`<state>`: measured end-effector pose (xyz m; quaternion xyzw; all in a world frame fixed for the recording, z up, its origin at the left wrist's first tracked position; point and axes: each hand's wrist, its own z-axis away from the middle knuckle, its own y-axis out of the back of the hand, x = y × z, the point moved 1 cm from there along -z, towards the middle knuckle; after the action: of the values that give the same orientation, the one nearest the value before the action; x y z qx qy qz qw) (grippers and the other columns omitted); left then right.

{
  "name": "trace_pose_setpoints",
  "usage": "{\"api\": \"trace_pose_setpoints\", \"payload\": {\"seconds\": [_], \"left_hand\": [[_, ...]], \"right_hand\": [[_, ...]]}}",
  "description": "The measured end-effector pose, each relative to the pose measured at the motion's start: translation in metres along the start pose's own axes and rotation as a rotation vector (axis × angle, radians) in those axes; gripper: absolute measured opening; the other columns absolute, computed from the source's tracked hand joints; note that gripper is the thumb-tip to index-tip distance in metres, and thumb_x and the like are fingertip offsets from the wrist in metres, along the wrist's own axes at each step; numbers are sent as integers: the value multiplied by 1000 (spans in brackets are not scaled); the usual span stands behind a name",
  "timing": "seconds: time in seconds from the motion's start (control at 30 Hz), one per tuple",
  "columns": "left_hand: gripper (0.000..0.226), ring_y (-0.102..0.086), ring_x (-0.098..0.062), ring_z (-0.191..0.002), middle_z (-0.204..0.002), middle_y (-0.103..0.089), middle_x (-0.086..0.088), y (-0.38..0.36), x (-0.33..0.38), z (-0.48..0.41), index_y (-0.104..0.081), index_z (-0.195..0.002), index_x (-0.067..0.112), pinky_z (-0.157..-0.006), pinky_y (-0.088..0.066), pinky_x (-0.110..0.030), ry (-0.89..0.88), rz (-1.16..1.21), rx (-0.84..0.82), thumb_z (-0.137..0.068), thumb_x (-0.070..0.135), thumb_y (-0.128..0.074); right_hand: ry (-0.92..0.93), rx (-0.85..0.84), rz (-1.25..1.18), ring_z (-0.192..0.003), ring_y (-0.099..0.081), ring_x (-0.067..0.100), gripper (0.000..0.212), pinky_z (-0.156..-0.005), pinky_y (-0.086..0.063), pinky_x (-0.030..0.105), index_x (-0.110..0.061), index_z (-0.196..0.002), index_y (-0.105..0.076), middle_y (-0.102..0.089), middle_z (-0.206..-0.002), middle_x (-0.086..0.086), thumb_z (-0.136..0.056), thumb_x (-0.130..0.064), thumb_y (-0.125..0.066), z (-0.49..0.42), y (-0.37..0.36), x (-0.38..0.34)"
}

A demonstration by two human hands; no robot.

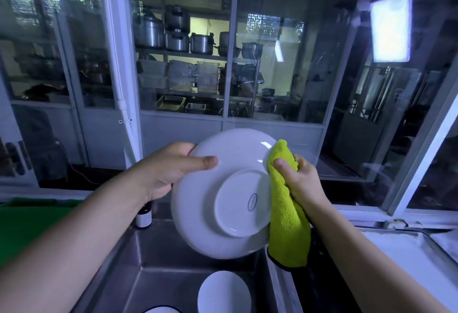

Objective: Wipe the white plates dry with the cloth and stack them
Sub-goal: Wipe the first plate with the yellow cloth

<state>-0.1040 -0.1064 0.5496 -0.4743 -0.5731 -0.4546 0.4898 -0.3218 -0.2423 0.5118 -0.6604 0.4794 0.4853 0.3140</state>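
Two hands, left hand (171, 171) gripping white plate (223, 193), right hand (301, 180) pinching yellow cloth (287, 221)

Our bare forearms reach in from the lower corners of the frame toward its centre. Our left hand (171, 171) grips the white plate (223, 236) by its rim, thumb laid straight across the underside. At centre right, our right hand (301, 179) pinches the green cloth (287, 226), thumb on top.
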Motion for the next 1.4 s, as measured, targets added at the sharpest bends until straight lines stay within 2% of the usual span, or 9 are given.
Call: {"api": "trace_pose_setpoints", "payload": {"seconds": [0.13,0.37,0.57,0.73,0.93,1.1,1.23,1.33,1.4], "left_hand": [[27,-73,-22,-76,-87,-76,-10,-9,-14,3,-76,-82,10,-59,-57,-28,-82,54,97,-59,16,-86],[16,-71,-27,-73,-84,-74,-16,-28,-18,4,-75,-78,8,-62,-57,-33,-149,63,123,-63,15,-77],[29,-71,-27,-74,-86,-74,-16,-23,-17,11,-68,-90,1,-60,-57,-32,-174,188,178,-64,13,-73],[31,-72,-28,-79,-93,-74,-15,-16,-19,14,-70,-94,7,-59,-57,-34,-242,317,331,-66,19,-72],[14,-72,-16,-77,-87,-76,-3,-37,-28,8,-77,-82,25,-60,-56,-27,-344,450,490,-71,22,-68],[27,-73,-16,-85,-95,-76,-4,-33,-27,12,-73,-95,16,-62,-56,-23,-166,424,268,-69,22,-66],[27,-73,-15,-81,-90,-76,-3,-47,-29,11,-72,-91,13,-59,-57,-24,-162,428,362,-67,26,-70],[20,-73,-17,-80,-89,-77,-2,-57,-30,9,-77,-85,20,-57,-57,-28,-203,437,432,-68,27,-70],[13,-73,-16,-75,-84,-77,0,-62,-29,9,-79,-76,29,-54,-56,-27,-229,444,462,-68,26,-69]], "right_hand": [[174,-55,154,-52,-50,2,51,-49,-42,17,-9,-84,-54,-57,-60,-9,-58,-49,-73,-2,-2,-20],[567,-196,972,-69,-54,16,68,-61,-38,30,-30,-97,-51,-51,-68,-15,-49,-77,-57,-12,-30,-74],[349,-244,450,-57,-53,4,39,-55,-43,22,-26,-84,-55,-57,-62,-14,-62,-47,-79,-23,-12,-61],[99,116,-18,-50,-54,-3,25,-50,-43,10,-22,-77,-53,-57,-59,-15,-84,-39,-70,-8,-8,-12],[-262,357,-349,-59,-58,11,48,-54,-47,23,-11,-78,-55,-59,-67,-1,-87,-58,-55,13,-31,20],[-237,290,-86,-57,-42,13,46,-55,-36,25,-16,-69,-39,-41,-64,2,-87,-54,-57,-4,-1,4],[-145,239,20,-51,-44,1,37,-43,-35,8,-19,-71,-44,-46,-66,-6,-90,-49,-56,-13,10,3],[-44,226,3,-85,-55,8,32,-67,-43,7,-13,-106,-48,-52,-98,-1,-93,-41,-55,-13,11,4],[40,240,33,-110,-50,22,36,-94,-43,28,-6,-122,-41,-47,-118,11,-96,-29,-53,-9,10,8]]}}
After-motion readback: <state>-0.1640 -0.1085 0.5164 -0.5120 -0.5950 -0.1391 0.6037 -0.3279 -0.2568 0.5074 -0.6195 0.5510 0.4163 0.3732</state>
